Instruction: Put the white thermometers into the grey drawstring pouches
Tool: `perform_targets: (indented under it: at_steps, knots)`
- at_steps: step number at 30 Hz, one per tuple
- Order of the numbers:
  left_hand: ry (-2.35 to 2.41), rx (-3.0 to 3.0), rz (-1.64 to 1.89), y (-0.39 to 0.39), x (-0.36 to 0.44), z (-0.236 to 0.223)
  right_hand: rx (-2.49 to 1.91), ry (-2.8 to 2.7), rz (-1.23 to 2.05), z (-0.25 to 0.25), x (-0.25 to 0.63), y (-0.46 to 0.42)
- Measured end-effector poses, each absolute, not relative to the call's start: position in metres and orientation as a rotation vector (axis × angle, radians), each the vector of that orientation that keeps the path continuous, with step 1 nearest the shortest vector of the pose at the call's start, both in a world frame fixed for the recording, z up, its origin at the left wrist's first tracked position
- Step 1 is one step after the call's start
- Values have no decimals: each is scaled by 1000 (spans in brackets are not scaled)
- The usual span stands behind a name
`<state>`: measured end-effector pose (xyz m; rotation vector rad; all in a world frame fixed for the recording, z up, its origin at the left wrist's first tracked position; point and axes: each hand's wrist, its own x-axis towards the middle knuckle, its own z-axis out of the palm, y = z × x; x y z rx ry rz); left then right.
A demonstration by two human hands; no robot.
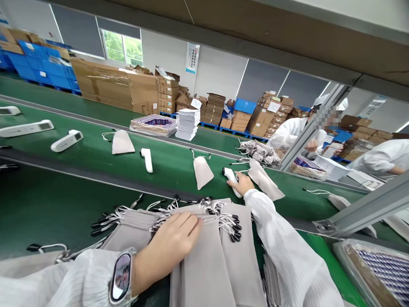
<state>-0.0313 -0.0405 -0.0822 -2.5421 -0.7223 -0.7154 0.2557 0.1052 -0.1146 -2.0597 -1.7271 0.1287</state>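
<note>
My right hand [243, 184] is closed around a white handheld infrared thermometer [229, 176] with a dark tip, low over the green conveyor belt [167, 163]. My left hand [176, 235], with a watch at the wrist, has its fingers bent and pressed together at the top edge of a grey drawstring pouch [209, 265]; its thumb is hidden. That pouch lies on a pile of similar ones, their white cords and black cord ends [233, 226] bunched at the top. Just beyond my right hand lies another pouch [265, 180] on the belt.
More thermometers [146, 160] and filled-looking pouches [203, 172] lie spaced along the belt. Behind it stand a tray [153, 125] and a paper stack [187, 124]. A metal post [373, 206] slants at right, near a striped-content tray [384, 276]. Two co-workers [289, 132] sit across.
</note>
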Motion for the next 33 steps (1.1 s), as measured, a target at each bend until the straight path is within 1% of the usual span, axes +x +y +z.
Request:
perform_targets:
  at_steps: [5, 9, 11, 14, 17, 20, 22, 24, 29, 33]
  knots:
    - [-747, -2531, -707, -42, -31, -82, -1992, -1528, 360, -116, 266, 115]
    - [-790, -2571, -606, -42, -30, -82, -1775, -1410, 523, -87, 269, 103]
    - [-821, -2565, -559, -42, -28, -81, -1493, -1350, 661, -64, 254, 91]
    - [-897, -2532, -454, -42, -26, -79, -889, -1221, 932, -36, 208, 68]
    - [-892, -2564, -378, -41, -27, -75, -634, -1240, 986, -35, 156, 50]
    - [-866, -2657, -358, -42, -29, -68, -711, -1345, 1011, -57, 127, 44]
    - [-885, -2745, -340, -42, -31, -62, -812, -1371, 1065, -70, 125, 45]
    - [-906, -2843, -340, -42, -33, -56, -815, -1323, 1094, -73, 130, 48]
    - [-971, -2972, -419, -40, -39, -39, -701, -1141, 1196, -39, 143, 40]
    - [-1069, -3082, -504, -39, -43, -29, -648, -1142, 1232, -11, 145, 23]
